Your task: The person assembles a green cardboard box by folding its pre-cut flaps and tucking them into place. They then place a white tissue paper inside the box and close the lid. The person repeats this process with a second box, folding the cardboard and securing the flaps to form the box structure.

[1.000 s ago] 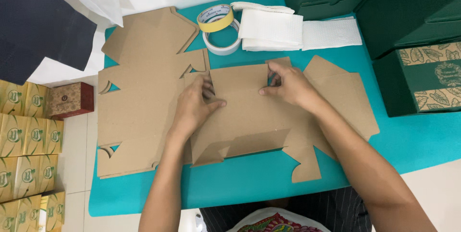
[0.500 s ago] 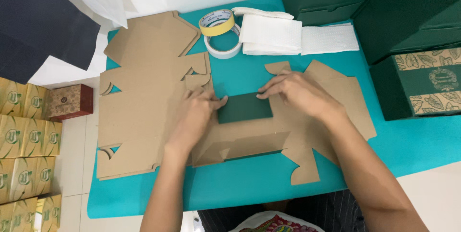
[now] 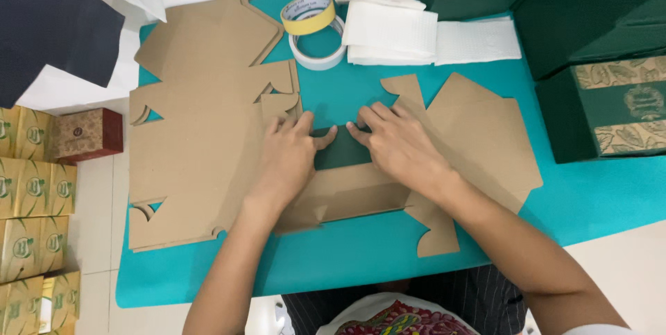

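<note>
A flat brown die-cut cardboard box blank [image 3: 479,134] lies on the teal mat [image 3: 361,265]. Its far panel is folded toward me, showing a dark green face [image 3: 340,155]. My left hand [image 3: 288,158] presses flat on the fold's left part, fingers spread. My right hand [image 3: 399,144] presses on its right part, fingertips at the folded edge. Both hands hold the flap down; neither grasps anything.
A stack of more brown blanks [image 3: 201,113] lies at the left. Two tape rolls [image 3: 316,30] and white folded sheets [image 3: 416,33] sit at the far edge. Dark green boxes [image 3: 596,50] stand at the right, gold boxes [image 3: 31,189] and a brown box [image 3: 87,134] at the left.
The far panel has been folded over toward me, exposing its green side. Both hands moved closer together and now press along the fold.
</note>
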